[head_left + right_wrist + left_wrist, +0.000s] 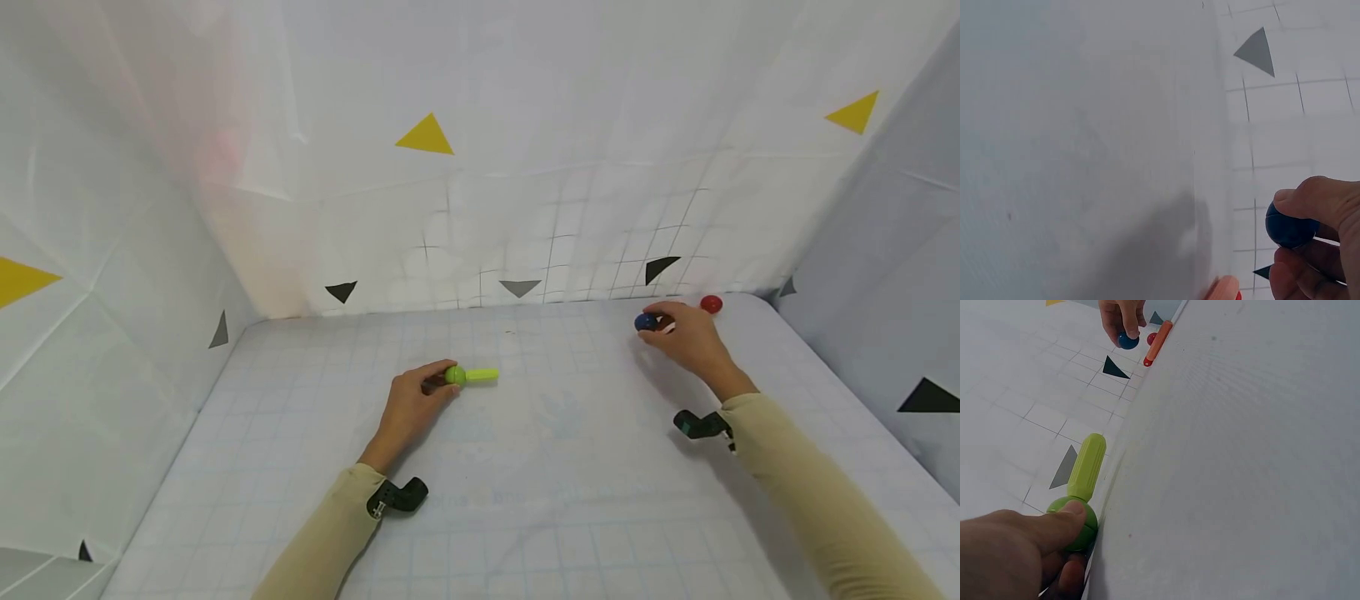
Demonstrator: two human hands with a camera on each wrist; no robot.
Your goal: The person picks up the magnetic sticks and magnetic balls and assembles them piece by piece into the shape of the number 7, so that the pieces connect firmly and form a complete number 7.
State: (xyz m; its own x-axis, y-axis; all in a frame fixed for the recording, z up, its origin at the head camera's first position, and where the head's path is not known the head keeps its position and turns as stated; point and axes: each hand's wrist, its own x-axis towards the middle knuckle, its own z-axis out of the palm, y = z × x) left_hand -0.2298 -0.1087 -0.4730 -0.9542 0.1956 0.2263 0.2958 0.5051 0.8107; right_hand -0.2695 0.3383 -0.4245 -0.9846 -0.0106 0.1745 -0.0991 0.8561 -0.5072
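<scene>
My left hand (442, 382) pinches a green ball (454, 375) that sits at the end of a lime-green stick (482, 375) lying on the white gridded table (540, 467). In the left wrist view the thumb presses on top of the green ball (1075, 520) and the lime-green stick (1087, 464) points away. Far right, my right hand (657, 322) grips a dark blue ball (644, 322) between thumb and fingers (1310, 197). The blue ball (1289, 226) is just above the table. An orange stick (1157, 344) lies beside it, its tip (1225, 289) showing.
A red ball (711, 304) rests near the back right corner, just behind my right hand. White sheet walls with yellow and black triangles enclose the table at the back (480, 208), left and right. Small black wrist cameras (397, 496) hang under both sleeves.
</scene>
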